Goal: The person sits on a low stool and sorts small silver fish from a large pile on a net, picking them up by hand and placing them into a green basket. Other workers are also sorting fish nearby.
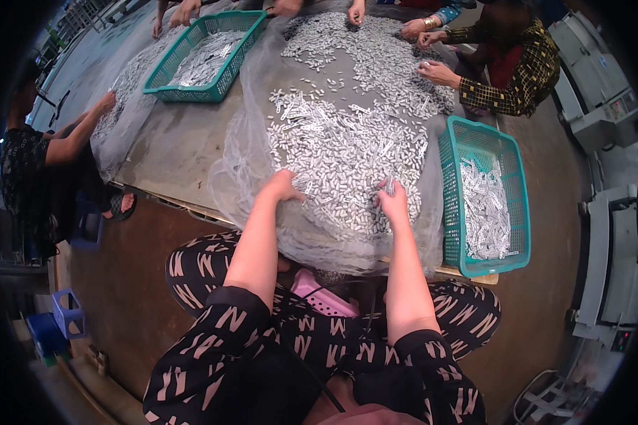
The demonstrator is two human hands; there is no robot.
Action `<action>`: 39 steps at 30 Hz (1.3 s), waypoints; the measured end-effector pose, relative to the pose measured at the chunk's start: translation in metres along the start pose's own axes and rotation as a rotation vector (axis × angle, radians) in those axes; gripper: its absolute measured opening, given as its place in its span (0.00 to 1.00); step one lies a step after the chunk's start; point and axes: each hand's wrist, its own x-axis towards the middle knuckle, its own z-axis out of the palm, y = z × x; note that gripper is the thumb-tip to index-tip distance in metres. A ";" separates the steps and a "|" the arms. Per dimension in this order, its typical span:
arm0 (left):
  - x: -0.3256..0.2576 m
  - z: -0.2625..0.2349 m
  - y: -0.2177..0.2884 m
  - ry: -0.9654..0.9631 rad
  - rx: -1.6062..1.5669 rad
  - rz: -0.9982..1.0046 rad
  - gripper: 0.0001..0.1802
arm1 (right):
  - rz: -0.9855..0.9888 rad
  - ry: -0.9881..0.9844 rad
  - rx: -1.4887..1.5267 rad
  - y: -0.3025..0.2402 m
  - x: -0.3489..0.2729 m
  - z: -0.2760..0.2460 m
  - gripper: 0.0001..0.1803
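A heap of small silvery cylinder-shaped pieces (333, 202) lies before me on a sheer plastic sheet (237, 163). Flat slotted metal strips (312, 120) are mixed in, mostly toward its far left. At the near left edge of the heap is my left hand (283, 186), its fingers turned down among the pieces and partly hidden; a flat strip lies beside the fingertips. My right hand (393, 200) is over the right part of the heap, thumb and fingers pinched on what looks like a thin metal strip (390, 185).
To my right stands a green basket (522, 205) holding flat strips; another green basket (213, 93) is at the far left. Co-workers' hands (438, 72) work at the far side, and a seated person (64, 150) is at the left. A pink slipper (322, 294) lies below the table edge.
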 end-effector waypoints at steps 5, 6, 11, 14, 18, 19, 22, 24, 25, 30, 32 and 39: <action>0.000 0.013 0.003 0.053 -0.148 -0.081 0.41 | -0.178 0.021 -0.894 -0.009 -0.033 0.021 0.17; 0.002 0.017 -0.002 0.082 -0.166 -0.076 0.40 | -0.143 0.024 -0.895 -0.019 -0.038 0.024 0.16; 0.000 0.004 0.010 -0.113 -0.236 -0.088 0.34 | -0.025 0.083 -0.939 -0.025 -0.044 0.029 0.12; 0.000 0.001 0.006 -0.107 -0.221 -0.115 0.30 | -0.007 0.115 -0.925 -0.029 -0.048 0.033 0.12; -0.023 0.016 0.038 0.177 0.092 -0.112 0.28 | -0.059 0.064 -1.019 -0.025 -0.045 0.034 0.07; -0.027 0.018 0.045 0.268 0.186 -0.109 0.28 | -0.072 0.061 -1.043 -0.019 -0.043 0.036 0.07; -0.020 0.008 0.044 0.223 0.114 -0.148 0.30 | -0.153 0.079 -1.060 -0.004 -0.044 0.039 0.10; -0.008 0.002 0.037 0.192 0.062 -0.064 0.32 | -0.156 0.105 -1.036 0.000 -0.043 0.039 0.10; -0.001 0.001 0.033 0.154 0.023 -0.001 0.32 | -0.126 0.118 -1.017 0.000 -0.043 0.040 0.09; 0.001 0.036 0.033 0.121 0.103 0.245 0.28 | -0.081 0.109 -0.960 -0.011 -0.043 0.031 0.09; -0.024 0.035 0.071 0.152 0.211 0.155 0.27 | -0.039 0.192 -0.881 -0.001 -0.039 0.023 0.13; -0.029 0.043 0.078 0.226 0.344 0.076 0.22 | -0.233 -0.051 -0.801 -0.005 -0.031 0.025 0.17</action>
